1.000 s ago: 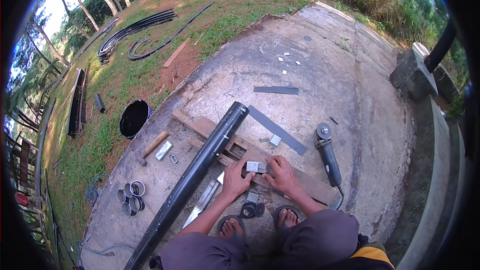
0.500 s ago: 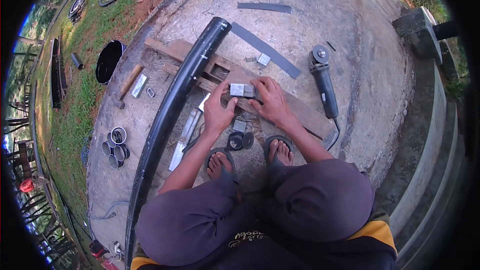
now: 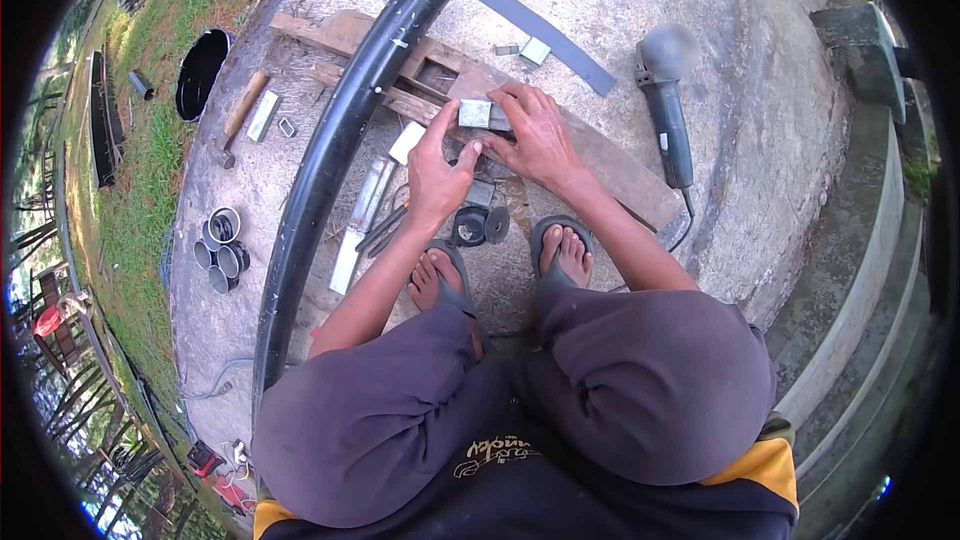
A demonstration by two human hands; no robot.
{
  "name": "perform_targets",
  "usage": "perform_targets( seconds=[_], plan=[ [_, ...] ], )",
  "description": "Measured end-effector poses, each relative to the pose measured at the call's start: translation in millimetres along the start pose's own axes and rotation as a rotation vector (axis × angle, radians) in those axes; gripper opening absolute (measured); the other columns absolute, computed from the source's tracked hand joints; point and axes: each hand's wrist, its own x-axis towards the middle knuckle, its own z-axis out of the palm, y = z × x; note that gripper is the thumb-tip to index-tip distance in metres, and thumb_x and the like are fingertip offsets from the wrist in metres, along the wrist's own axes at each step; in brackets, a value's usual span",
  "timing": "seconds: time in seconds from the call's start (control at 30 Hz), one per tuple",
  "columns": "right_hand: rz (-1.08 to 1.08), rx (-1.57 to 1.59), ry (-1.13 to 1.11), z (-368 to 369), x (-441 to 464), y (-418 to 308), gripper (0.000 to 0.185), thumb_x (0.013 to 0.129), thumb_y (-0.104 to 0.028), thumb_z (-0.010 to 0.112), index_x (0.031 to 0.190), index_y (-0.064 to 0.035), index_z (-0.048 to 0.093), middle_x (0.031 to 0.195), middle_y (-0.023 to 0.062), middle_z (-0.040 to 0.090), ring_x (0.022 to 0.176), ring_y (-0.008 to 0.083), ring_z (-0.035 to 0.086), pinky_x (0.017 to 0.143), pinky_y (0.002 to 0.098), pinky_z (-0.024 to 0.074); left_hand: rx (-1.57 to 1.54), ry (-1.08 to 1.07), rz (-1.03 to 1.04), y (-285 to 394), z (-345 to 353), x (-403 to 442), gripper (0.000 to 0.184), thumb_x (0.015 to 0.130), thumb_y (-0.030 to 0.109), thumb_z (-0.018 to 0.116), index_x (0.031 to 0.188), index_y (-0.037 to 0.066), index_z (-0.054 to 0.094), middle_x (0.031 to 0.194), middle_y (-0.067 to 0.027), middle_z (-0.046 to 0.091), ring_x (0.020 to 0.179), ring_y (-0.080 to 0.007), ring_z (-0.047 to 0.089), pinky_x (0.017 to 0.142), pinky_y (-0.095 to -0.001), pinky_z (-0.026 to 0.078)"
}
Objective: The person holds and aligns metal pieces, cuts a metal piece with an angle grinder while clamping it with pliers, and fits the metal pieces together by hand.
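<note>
A short piece of silvery rectangular metal tube [image 3: 474, 114] is held over a worn wooden plank [image 3: 590, 165]. My left hand [image 3: 438, 175] has its index finger and thumb at the piece's left end. From the other side, my right hand [image 3: 540, 137] closes over the right end, and its fingers hide part of it. Below my hands, between the feet, lie a small metal piece [image 3: 480, 193] and dark round discs [image 3: 470, 227]. A long black pipe [image 3: 345, 130] crosses the plank to the left of my hands.
An angle grinder [image 3: 665, 120] lies at right, its disc blurred. Grey strips [image 3: 540, 30] and a small metal offcut [image 3: 535, 50] lie beyond the plank. At left are a hammer [image 3: 240, 115], pipe rings [image 3: 225, 225] and a black bucket [image 3: 205, 75]. Concrete steps [image 3: 850, 280] border the right.
The view has shifted, so the floor objects sit higher in the picture. Both hands stay on the metal piece. The grinder's disc, sharp before, now looks blurred.
</note>
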Motion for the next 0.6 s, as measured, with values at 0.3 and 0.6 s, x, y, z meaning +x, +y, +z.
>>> perform_targets(
  seconds=[0.3, 0.6],
  plan=[
    [-0.032, -0.042, -0.027, 4.7, 9.4, 9.4, 0.053, 0.077, -0.022, 0.084, 0.122, -0.0041, 0.064, 0.122, 0.0153, 0.063, 0.120, 0.0352, 0.057, 0.106, 0.0468, 0.0427, -0.127, 0.014, -0.054, 2.0, 3.8, 2.3, 0.063, 0.086, 0.000, 0.075, 0.144, -0.008, 0.051, 0.136, -0.0232, 0.064, 0.126, -0.0283, 0.064, 0.110, -0.0392, 0.048],
    [-0.087, -0.069, -0.082, -11.5, 24.2, 28.4, 0.051, 0.078, -0.018, 0.082, 0.123, -0.0032, 0.064, 0.121, 0.0164, 0.066, 0.119, 0.0371, 0.059, 0.106, 0.0466, 0.0439, -0.315, 0.000, -0.055, -0.9, 18.5, 4.8, 0.061, 0.084, -0.002, 0.072, 0.141, -0.009, 0.053, 0.135, -0.0259, 0.064, 0.128, -0.0302, 0.063, 0.110, -0.0392, 0.048]
  ],
)
